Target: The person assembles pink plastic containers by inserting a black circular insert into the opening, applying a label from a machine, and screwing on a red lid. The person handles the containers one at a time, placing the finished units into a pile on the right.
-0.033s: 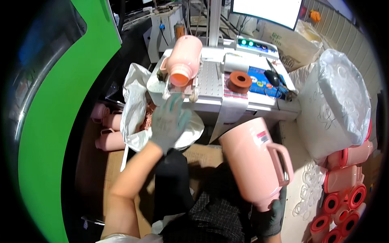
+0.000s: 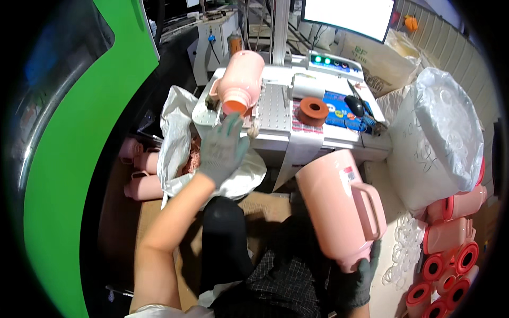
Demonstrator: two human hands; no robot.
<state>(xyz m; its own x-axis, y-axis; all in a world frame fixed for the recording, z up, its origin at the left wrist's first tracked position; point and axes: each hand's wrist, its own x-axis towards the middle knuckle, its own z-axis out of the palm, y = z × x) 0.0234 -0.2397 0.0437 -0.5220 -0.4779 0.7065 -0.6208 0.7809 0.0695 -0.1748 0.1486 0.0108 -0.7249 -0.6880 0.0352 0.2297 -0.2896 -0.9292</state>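
Observation:
My right hand (image 2: 360, 283), in a grey-green work glove, is wrapped round the narrow neck of a pink plastic jug body (image 2: 333, 212). The jug is tilted with its neck down, its handle on the right and a small label near its wide end. My left hand (image 2: 225, 151), also gloved, reaches up to the open mouth of a second pink jug body (image 2: 242, 77), fingers stretched out. Its fingertips overlap the rim, and I cannot tell whether they touch it. That second jug lies on a white perforated worktop (image 2: 277, 108), mouth toward me.
An orange-brown ring (image 2: 313, 111), a white roll (image 2: 307, 85) and a black mouse (image 2: 355, 105) are on the worktop. A white sack (image 2: 177, 119) hangs below left, beside several pink jugs (image 2: 146, 185). At right stand a plastic-lined bin (image 2: 429, 159), clear rings (image 2: 404, 249) and red-rimmed jugs (image 2: 448, 233).
My left hand has come up slightly toward the mouth of the jug on the worktop. The jug in my right hand has shifted a little up and to the right.

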